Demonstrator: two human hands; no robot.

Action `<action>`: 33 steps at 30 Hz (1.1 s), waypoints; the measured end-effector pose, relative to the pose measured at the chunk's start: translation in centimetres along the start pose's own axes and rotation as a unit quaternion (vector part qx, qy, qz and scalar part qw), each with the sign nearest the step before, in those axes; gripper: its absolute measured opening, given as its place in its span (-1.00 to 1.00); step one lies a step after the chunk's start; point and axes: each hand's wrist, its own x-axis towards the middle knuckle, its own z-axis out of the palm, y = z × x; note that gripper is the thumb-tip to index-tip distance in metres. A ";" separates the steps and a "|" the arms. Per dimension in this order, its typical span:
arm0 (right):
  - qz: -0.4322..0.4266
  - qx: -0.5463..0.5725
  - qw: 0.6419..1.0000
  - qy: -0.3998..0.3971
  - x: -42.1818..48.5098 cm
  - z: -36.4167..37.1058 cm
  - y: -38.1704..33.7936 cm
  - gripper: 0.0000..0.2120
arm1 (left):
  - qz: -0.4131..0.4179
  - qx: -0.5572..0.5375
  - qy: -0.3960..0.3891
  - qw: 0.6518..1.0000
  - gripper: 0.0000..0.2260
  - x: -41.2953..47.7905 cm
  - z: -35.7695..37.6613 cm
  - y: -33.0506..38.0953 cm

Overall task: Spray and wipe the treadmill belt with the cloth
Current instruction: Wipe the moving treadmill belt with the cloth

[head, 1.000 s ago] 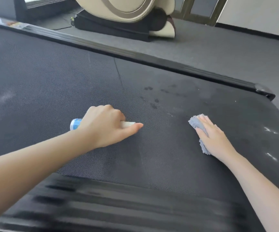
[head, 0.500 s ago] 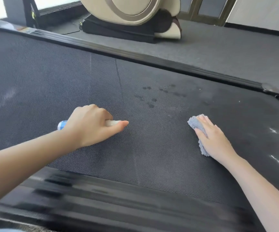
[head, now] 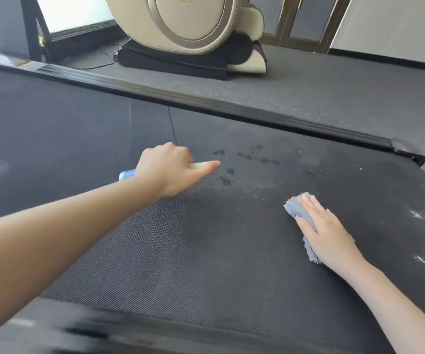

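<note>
The dark woven treadmill belt (head: pixel 155 264) fills most of the head view. My left hand (head: pixel 170 169) grips a small spray bottle (head: pixel 127 174), white with a blue label, held low over the belt with its nozzle end pointing right and my index finger stretched along it. Dark wet spots (head: pixel 247 159) dot the belt just right of that fingertip. My right hand (head: pixel 326 231) lies flat with straight fingers on a folded grey cloth (head: pixel 298 213), pressing it onto the belt at the right.
A black side rail (head: pixel 206 103) runs along the belt's far edge, ending in a corner cap (head: pixel 408 149). Beyond it lie grey carpet and a beige massage chair (head: pixel 188 34). White smudges (head: pixel 420 215) mark the belt at far right. A blurred dark rail (head: pixel 104 333) crosses the near edge.
My left hand with the bottle has moved farther across the belt toward the wet spots. My right hand stays pressed on the cloth. The camera has tilted up a little.
</note>
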 end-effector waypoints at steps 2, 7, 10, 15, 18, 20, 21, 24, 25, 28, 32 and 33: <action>0.002 0.004 1.000 0.002 0.0 0.1 0.1 -0.54 | -0.010 -0.005 0.026 1.000 -0.42 1.9 0.1 0.4; -0.009 -0.002 1.000 0.001 0.2 -0.1 0.1 -0.53 | -0.032 -0.044 0.103 0.993 -0.46 4.7 1.6 0.9; -0.013 -0.006 1.000 0.007 0.3 -0.2 0.2 -0.51 | -0.047 -0.063 0.090 0.993 -0.47 6.6 2.7 1.0; -0.035 -0.025 0.999 0.022 1.0 0.7 1.0 -0.50 | -0.067 -0.054 0.039 0.996 -0.45 11.4 3.3 2.0; -0.066 -0.039 0.997 0.033 1.2 1.4 1.9 -0.49 | -0.069 -0.054 0.077 0.993 -0.50 14.0 3.2 3.0; -0.079 -0.034 0.996 0.038 1.4 1.7 2.4 -0.51 | -0.092 -0.071 0.118 0.986 -0.51 15.3 3.1 3.5; -0.083 -0.030 0.995 0.047 1.4 1.7 2.5 -0.52 | -0.100 -0.072 0.131 0.984 -0.51 15.7 3.2 3.7; -0.095 -0.036 0.993 0.057 1.5 1.8 2.8 -0.55 | -0.108 -0.070 0.125 0.984 -0.52 15.9 3.8 3.9; -0.109 -0.040 0.992 0.057 1.5 1.8 2.9 -0.51 | -0.118 -0.089 0.113 0.983 -0.51 15.8 3.9 3.9; -0.193 -0.048 0.980 0.022 1.7 2.0 2.0 -0.47 | -0.132 -0.126 0.074 0.980 -0.50 15.1 4.1 3.0; -0.328 -0.042 0.943 -0.039 3.1 3.1 -1.8 -0.50 | -0.090 -0.090 0.057 0.990 -0.38 13.3 3.5 1.3; -0.350 -0.035 0.934 -0.062 3.8 3.4 -2.9 -0.50 | -0.086 -0.083 0.055 0.991 -0.36 12.8 3.2 0.9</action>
